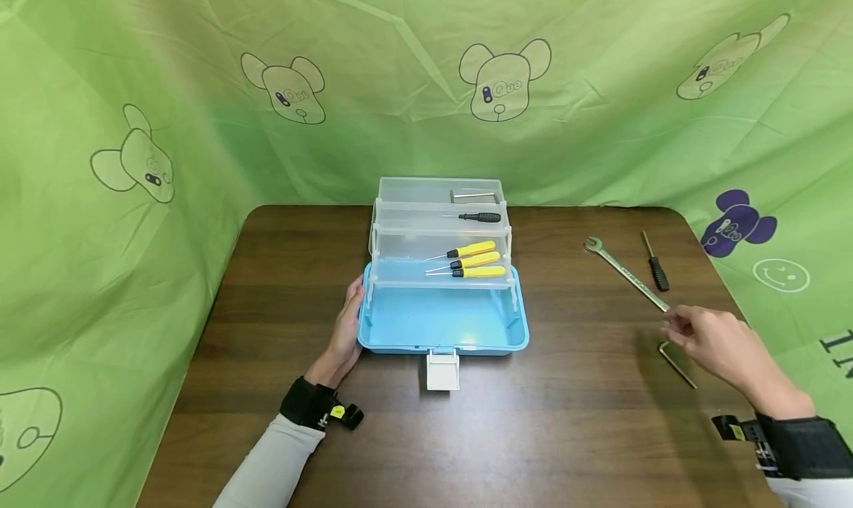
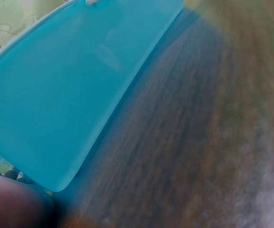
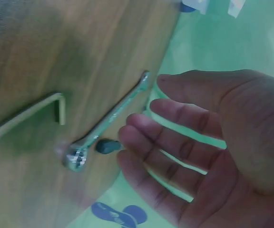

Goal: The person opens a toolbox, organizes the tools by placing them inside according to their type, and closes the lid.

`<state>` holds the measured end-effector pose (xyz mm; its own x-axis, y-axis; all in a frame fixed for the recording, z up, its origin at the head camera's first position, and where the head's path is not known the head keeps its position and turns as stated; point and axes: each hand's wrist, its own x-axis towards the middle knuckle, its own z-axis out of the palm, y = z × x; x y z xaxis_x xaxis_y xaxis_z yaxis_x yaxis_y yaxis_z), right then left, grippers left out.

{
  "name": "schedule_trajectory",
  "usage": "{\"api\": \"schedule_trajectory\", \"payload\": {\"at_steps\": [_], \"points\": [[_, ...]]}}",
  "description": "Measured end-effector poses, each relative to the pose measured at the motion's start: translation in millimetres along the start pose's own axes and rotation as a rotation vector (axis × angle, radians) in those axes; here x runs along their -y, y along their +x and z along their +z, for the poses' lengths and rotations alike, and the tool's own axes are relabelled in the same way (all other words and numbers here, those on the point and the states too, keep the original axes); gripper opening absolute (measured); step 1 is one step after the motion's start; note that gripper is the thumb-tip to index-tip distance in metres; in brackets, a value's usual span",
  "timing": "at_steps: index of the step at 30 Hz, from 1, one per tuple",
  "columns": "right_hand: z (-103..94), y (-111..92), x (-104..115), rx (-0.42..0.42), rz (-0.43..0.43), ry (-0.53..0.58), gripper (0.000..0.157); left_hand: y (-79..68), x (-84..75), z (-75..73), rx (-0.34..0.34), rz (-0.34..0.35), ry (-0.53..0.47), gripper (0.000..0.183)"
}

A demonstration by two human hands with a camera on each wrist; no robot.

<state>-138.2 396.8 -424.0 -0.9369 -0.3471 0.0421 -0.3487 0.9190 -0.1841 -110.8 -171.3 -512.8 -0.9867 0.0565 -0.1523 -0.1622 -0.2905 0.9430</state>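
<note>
A light blue toolbox (image 1: 426,317) stands with its clear tiered trays (image 1: 406,243) unfolded. My left hand (image 1: 345,334) holds its left side; in the left wrist view, fingers show partly behind the box corner. Three yellow-handled screwdrivers (image 1: 483,260) lie in the lowest tray, a black screwdriver (image 1: 481,217) in the middle one, and hex keys (image 1: 474,195) in the top one. On the right, my right hand (image 1: 723,345) hovers at the near end of a combination wrench (image 1: 626,273). Its fingers (image 3: 168,135) are loosely spread in the right wrist view, with nothing between them.
A loose black screwdriver (image 1: 658,271) lies to the right of the wrench. An L-shaped hex key (image 1: 678,367) rests on the brown table (image 1: 560,434) beside my right hand. The white latch (image 1: 443,372) sticks out at the toolbox front. Green printed cloth (image 1: 413,64) hangs behind the table.
</note>
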Motion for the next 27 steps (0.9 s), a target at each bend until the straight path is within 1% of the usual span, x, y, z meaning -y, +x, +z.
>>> {"api": "schedule_trajectory", "payload": {"at_steps": [4,7,12,14,17,21,26,27], "points": [[5.9,-8.4,-2.7,0.077,0.08,0.008,0.016,0.2,-0.1,-0.1,-0.005,0.002,-0.008,0.056],[10.6,-14.9,-4.1,0.132,0.142,0.018,0.014,0.4,0.8,-0.4,-0.005,0.002,-0.005,0.057],[20.5,-22.0,-5.8,0.181,0.197,0.029,0.012,0.9,2.1,-1.0,-0.001,0.006,0.002,0.058],[23.7,-23.9,-6.1,0.183,0.212,0.03,0.011,1.1,2.3,-0.7,-0.002,0.009,0.002,0.058],[27.8,-26.3,-5.8,0.183,0.23,0.029,0.015,1.4,3.0,-1.2,0.001,0.015,0.004,0.058],[31.6,-29.4,-4.5,0.169,0.236,0.022,0.03,1.3,3.8,-1.6,0.006,0.015,0.009,0.058],[34.9,-32.4,-3.7,0.122,0.252,0.021,0.027,1.0,3.5,-1.4,0.005,0.015,0.008,0.057],[36.0,-33.4,-3.2,0.109,0.257,0.018,0.029,1.0,3.3,-1.2,0.007,0.016,0.008,0.057]]}}
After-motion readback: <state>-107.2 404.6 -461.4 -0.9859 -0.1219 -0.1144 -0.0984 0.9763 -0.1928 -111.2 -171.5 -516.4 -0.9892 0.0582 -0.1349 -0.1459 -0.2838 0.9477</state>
